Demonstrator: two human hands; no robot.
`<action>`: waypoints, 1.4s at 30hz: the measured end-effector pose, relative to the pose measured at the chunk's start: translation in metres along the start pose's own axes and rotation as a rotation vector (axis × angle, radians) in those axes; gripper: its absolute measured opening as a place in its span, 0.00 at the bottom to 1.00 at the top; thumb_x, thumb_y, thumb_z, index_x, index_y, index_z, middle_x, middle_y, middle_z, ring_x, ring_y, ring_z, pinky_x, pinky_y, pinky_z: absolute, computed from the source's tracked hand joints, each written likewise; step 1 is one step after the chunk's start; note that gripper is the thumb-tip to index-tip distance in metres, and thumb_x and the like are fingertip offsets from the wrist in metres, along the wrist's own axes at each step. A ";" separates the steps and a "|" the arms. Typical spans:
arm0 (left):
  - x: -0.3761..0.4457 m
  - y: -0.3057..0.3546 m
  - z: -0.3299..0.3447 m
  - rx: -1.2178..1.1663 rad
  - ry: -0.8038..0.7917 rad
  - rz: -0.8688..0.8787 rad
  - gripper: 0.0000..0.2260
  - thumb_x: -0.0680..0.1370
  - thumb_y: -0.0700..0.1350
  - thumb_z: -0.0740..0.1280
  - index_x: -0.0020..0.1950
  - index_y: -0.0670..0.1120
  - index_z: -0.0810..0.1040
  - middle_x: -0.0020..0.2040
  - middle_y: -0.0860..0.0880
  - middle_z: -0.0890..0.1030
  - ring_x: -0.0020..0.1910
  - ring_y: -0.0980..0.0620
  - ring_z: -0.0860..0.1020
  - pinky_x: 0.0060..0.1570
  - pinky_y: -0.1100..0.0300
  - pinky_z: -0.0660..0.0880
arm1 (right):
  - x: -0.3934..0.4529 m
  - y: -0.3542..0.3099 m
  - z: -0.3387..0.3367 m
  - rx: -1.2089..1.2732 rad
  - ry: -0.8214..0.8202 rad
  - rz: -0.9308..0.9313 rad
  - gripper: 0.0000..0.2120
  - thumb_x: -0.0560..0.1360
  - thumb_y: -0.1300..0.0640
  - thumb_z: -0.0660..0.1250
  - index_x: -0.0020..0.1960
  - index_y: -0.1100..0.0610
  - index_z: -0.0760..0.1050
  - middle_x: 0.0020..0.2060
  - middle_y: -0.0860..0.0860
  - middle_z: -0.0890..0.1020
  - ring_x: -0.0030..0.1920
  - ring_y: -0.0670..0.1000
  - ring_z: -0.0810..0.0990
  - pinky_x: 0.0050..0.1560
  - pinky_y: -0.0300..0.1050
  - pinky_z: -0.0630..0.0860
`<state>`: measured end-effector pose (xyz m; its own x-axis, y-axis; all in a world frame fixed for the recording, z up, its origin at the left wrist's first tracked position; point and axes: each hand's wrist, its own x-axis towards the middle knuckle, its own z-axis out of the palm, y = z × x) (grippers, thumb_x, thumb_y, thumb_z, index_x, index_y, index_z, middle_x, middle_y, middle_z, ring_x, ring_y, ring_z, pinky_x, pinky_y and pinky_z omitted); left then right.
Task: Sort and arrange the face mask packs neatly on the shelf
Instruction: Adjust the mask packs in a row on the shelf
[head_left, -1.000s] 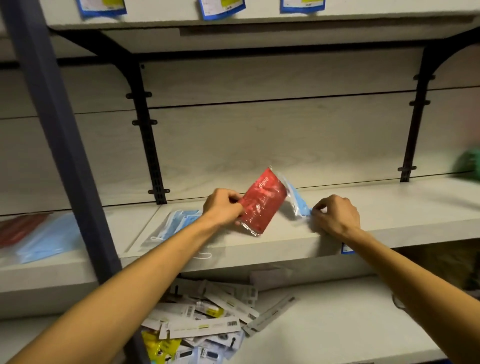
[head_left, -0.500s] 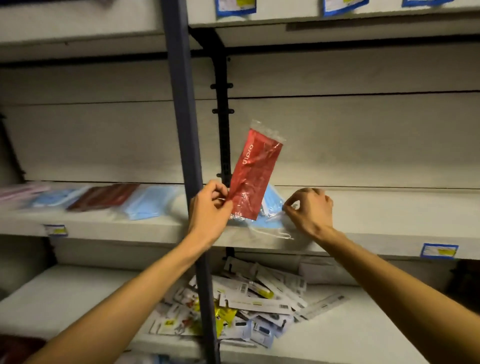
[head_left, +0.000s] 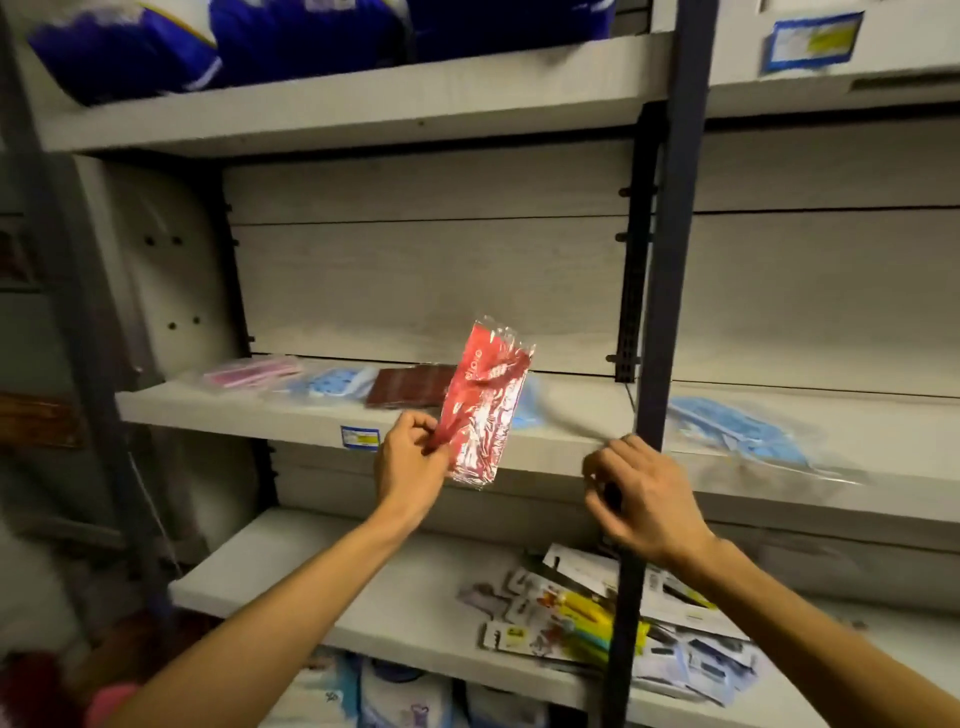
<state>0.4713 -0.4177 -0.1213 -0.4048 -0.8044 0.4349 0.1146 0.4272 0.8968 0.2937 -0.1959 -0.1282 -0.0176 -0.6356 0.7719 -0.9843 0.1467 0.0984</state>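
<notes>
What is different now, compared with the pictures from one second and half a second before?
The right hand has let go of the blue mask pack, which lies on the shelf, and has drawn back toward the person. The left hand has kept its pinch on the red mask pack, carried leftward along the shelf.

A shop is shown. Long grey shelves (head_left: 332, 421) are fixed to a wall, and small price tags (head_left: 360, 437) are stuck on their front edges. Packed goods (head_left: 613, 618) are laid out in piles.
</notes>
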 end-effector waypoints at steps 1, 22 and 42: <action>0.007 -0.003 -0.009 0.014 0.007 -0.028 0.14 0.74 0.33 0.73 0.45 0.50 0.74 0.44 0.44 0.83 0.43 0.38 0.83 0.45 0.36 0.81 | 0.009 -0.013 0.006 -0.026 -0.035 -0.048 0.11 0.73 0.48 0.64 0.49 0.54 0.76 0.44 0.50 0.78 0.44 0.52 0.75 0.41 0.44 0.74; 0.172 -0.049 -0.057 1.119 -0.352 0.403 0.15 0.78 0.48 0.66 0.64 0.53 0.79 0.69 0.53 0.77 0.65 0.51 0.76 0.61 0.57 0.72 | 0.177 -0.011 0.163 0.056 -0.511 0.321 0.23 0.80 0.35 0.55 0.67 0.45 0.76 0.70 0.48 0.73 0.75 0.57 0.61 0.74 0.54 0.59; 0.058 0.014 -0.019 1.077 -0.528 0.683 0.24 0.84 0.58 0.56 0.76 0.48 0.66 0.74 0.48 0.71 0.70 0.47 0.71 0.65 0.50 0.70 | 0.044 -0.037 0.028 0.044 -0.309 0.286 0.18 0.81 0.45 0.60 0.69 0.50 0.74 0.65 0.48 0.77 0.66 0.48 0.73 0.64 0.48 0.74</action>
<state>0.4665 -0.4660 -0.0820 -0.8730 -0.1608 0.4604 -0.2258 0.9700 -0.0895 0.3248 -0.2510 -0.1153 -0.3368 -0.7721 0.5389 -0.9384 0.3224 -0.1244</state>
